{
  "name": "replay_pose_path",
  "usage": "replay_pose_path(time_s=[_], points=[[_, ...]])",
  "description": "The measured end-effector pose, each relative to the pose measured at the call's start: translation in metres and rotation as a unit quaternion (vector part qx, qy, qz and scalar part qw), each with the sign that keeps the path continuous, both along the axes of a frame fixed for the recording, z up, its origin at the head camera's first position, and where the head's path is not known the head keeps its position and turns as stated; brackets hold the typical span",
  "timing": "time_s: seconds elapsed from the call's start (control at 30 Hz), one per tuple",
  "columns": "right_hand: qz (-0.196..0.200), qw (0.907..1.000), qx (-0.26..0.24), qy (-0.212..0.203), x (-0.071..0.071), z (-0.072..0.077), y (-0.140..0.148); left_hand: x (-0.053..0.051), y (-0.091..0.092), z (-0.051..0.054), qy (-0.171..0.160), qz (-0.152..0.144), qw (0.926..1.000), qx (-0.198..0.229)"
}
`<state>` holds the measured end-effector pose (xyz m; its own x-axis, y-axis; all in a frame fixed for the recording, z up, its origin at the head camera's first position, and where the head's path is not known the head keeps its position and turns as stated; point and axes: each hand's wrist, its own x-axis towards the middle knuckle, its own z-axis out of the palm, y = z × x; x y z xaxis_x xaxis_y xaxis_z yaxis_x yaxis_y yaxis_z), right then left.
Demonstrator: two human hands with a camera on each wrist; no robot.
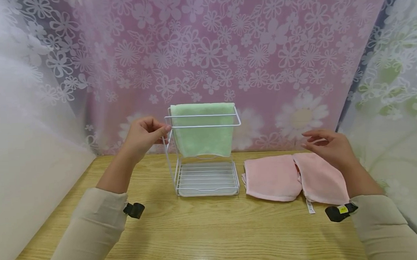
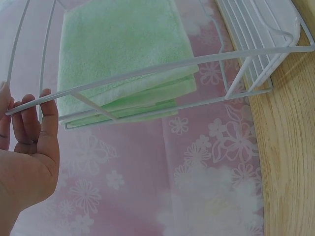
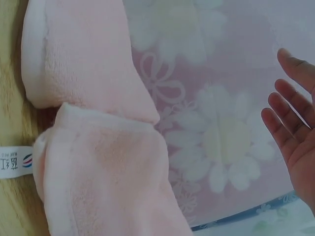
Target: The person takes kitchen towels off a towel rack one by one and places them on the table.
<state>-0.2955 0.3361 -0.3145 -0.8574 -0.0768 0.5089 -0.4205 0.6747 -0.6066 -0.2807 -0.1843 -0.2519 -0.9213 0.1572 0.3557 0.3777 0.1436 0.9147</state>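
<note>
A white wire rack (image 1: 238, 124) stands on the table, with a folded green towel (image 1: 205, 140) draped over its rear top bar. My left hand (image 1: 144, 134) pinches the rack's upper left corner between thumb and fingers. Seen from the left wrist, the fingers of that hand (image 2: 34, 147) wrap the white wire, and the towel (image 2: 123, 44) hangs in several layers beyond it. My right hand (image 1: 329, 148) hovers over a pink towel (image 1: 322, 177), apart from it and holding nothing. In the right wrist view its fingers (image 3: 290, 118) are loosely extended.
Left of that towel lies a second pink piece (image 1: 271, 177), folded, its edge meeting the first. A white tag (image 1: 310, 206) sticks out toward the front. The rack's base holds a white tray (image 1: 207, 191). A flowered pink curtain (image 1: 205, 48) hangs behind the wooden table (image 1: 199, 231).
</note>
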Motion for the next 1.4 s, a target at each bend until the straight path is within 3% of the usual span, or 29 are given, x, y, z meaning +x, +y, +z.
replay_pose_path(time_s=[0.67, 0.9, 1.17, 1.4], points=[[0.106, 0.9938, -0.021, 0.025, 0.006, 0.016, -0.026, -0.003, 0.001, 0.001, -0.013, -0.006, 0.9998, 0.013], [0.155, 0.9870, -0.023, 0.035, 0.008, 0.020, -0.036, -0.002, 0.001, 0.001, -0.011, -0.004, 0.9999, 0.008], [0.188, 0.9811, -0.023, 0.038, 0.014, 0.029, -0.048, -0.001, 0.000, 0.001, -0.010, -0.004, 0.9999, 0.009], [0.214, 0.9745, -0.015, 0.065, 0.016, 0.036, -0.056, -0.001, 0.000, 0.000, -0.006, -0.010, 0.9999, 0.007]])
